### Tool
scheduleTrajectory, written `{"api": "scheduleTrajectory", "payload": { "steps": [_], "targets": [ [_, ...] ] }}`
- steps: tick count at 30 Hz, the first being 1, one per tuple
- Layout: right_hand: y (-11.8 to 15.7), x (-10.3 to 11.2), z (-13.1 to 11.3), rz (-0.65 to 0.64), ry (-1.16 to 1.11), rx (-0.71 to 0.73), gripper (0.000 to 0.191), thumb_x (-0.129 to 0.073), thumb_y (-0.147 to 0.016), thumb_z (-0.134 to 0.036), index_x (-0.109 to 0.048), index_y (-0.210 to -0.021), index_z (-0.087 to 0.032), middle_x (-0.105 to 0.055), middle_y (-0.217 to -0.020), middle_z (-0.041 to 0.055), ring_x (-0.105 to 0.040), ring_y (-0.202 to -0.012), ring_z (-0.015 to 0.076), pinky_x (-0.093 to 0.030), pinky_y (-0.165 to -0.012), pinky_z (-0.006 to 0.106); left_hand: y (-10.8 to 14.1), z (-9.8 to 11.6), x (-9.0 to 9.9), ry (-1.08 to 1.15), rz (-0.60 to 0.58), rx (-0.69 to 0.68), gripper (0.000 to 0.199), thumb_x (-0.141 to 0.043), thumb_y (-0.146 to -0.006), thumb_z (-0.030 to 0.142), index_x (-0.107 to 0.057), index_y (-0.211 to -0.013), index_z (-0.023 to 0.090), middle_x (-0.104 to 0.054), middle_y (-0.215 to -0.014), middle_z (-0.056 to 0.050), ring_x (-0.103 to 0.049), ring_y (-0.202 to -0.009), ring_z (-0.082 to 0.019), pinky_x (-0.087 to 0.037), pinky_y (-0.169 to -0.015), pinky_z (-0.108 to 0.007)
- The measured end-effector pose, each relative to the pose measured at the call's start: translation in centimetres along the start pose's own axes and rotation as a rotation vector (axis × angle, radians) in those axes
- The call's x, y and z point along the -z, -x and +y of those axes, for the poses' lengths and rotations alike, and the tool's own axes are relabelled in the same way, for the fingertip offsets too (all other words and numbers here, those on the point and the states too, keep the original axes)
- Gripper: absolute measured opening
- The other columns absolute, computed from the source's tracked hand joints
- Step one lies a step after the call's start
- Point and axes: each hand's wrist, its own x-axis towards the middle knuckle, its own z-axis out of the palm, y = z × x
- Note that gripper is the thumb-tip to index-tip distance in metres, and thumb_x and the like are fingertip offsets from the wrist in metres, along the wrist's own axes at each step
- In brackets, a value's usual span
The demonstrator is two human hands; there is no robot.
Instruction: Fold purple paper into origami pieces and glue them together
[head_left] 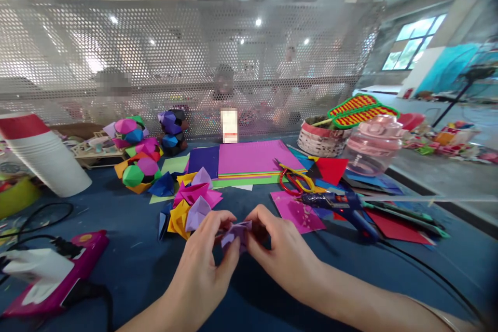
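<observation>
A small folded lilac paper piece [236, 232] is held up over the blue table, between both hands. My left hand [208, 254] closes on its left side with thumb and fingers. On its right edge, the thumb and index finger of my right hand [278, 249] pinch it. Fingers hide part of the piece. Just beyond my left hand lies a cluster of folded paper pieces in yellow [179, 220], lilac [198, 212] and magenta [194, 193]. A stack of coloured paper [257, 158] with pink on top lies farther back.
A blue glue gun [346, 210], scissors [298, 180] and paper sheets lie to the right, near a pink bottle [374, 145] and woven basket [322, 137]. On the left are a magenta power strip [91, 249], stacked cups [46, 155] and finished paper balls [140, 168]. A perforated screen [194, 52] stands behind.
</observation>
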Motion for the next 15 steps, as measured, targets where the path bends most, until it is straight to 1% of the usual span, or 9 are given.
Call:
{"api": "scheduleTrajectory", "payload": {
  "steps": [2,5,8,11,13,15],
  "targets": [
    [0.13,0.03,-0.01,0.02,0.058,0.07,0.009,-0.052,-0.086,-0.012,-0.052,-0.089,-0.02,-0.061,-0.076,-0.0001,-0.056,-0.067,0.0142,-0.039,-0.059,0.025,-0.05,0.08,0.16,-0.042,-0.013,-0.047,0.014,-0.051,-0.092,0.023,-0.055,-0.105,0.024,-0.061,-0.097,-0.003,-0.061,-0.088,-0.016,-0.052,-0.076,-0.027],
    [0.23,0.0,0.09,0.021,0.074,0.139,0.011,-0.051,-0.086,-0.011,-0.054,-0.092,-0.021,-0.062,-0.081,0.0011,-0.057,-0.074,0.0153,-0.041,-0.063,0.025,-0.27,0.31,0.58,-0.061,-0.011,-0.069,0.011,-0.048,-0.095,0.024,-0.059,-0.094,0.022,-0.06,-0.085,-0.001,-0.059,-0.076,-0.014,-0.049,-0.068,-0.023],
    [0.22,0.01,0.14,0.023,0.049,0.192,0.013,-0.05,-0.088,-0.011,-0.054,-0.094,-0.021,-0.062,-0.084,0.0015,-0.057,-0.077,0.015,-0.042,-0.065,0.025,-0.47,0.5,0.9,-0.044,-0.008,-0.046,0.014,-0.047,-0.096,0.026,-0.058,-0.088,0.021,-0.06,-0.082,-0.001,-0.057,-0.072,-0.012,-0.046,-0.062,-0.021],
    [0.26,0.04,0.0,0.046,0.031,0.232,0.013,-0.048,-0.089,-0.01,-0.054,-0.095,-0.021,-0.062,-0.084,0.002,-0.057,-0.077,0.0149,-0.042,-0.065,0.025,-0.5,0.57,0.97,-0.008,-0.019,-0.007,0.016,-0.046,-0.096,0.029,-0.057,-0.087,0.021,-0.059,-0.078,0.0,-0.055,-0.067,-0.012,-0.043,-0.057,-0.021],
    [0.35,0.07,-0.18,0.05,0.014,0.241,0.012,-0.047,-0.089,-0.011,-0.053,-0.093,-0.021,-0.06,-0.081,0.0014,-0.055,-0.074,0.0145,-0.041,-0.064,0.026,-0.42,0.54,0.96,0.034,-0.033,0.023,0.018,-0.046,-0.095,0.031,-0.058,-0.086,0.02,-0.058,-0.075,0.0,-0.054,-0.065,-0.012,-0.043,-0.056,-0.022],
    [0.47,0.16,-0.36,0.034,-0.017,0.235,0.011,-0.047,-0.089,-0.011,-0.053,-0.09,-0.021,-0.058,-0.077,0.0002,-0.054,-0.071,0.0137,-0.041,-0.063,0.026,-0.29,0.47,0.97,0.091,-0.046,0.044,0.02,-0.047,-0.095,0.032,-0.059,-0.084,0.02,-0.058,-0.073,-0.001,-0.054,-0.065,-0.013,-0.044,-0.059,-0.024]
  ]
}}
